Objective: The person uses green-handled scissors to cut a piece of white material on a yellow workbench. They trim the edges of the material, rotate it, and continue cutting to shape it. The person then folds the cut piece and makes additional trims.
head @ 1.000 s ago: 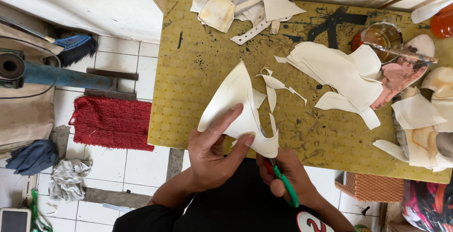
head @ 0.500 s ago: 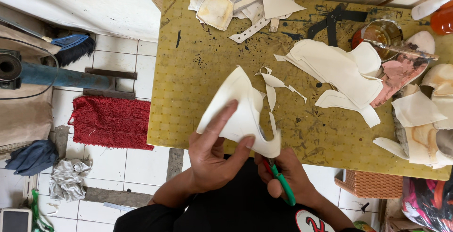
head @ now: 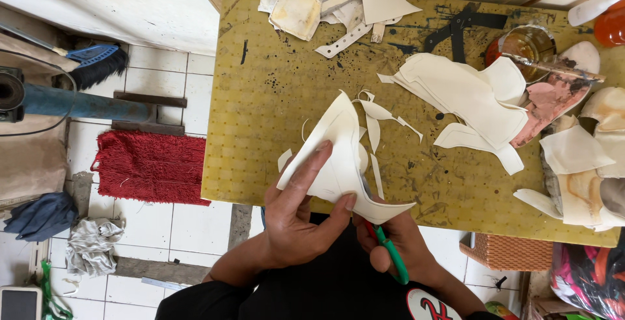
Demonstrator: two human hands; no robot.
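Head view: the cream sheet [head: 338, 164], over the yellow table's [head: 260, 131] near edge, hides the scissor blades; one green handle [head: 394, 258] shows. Left hand [head: 293, 222] pinches the sheet; right hand [head: 397, 245] grips the handle.

Left hand [head: 296, 219] reaching forward, index finger extended flat, thumb pinching from right side, remaining fingers curling underneath. Right hand [head: 397, 245] sitting lower and closer to body, fingers gripping closed, wrist angling inward. Both forearms converging near torso.

red mat [head: 146, 167], blue brush [head: 97, 59], glass jar [head: 524, 43].
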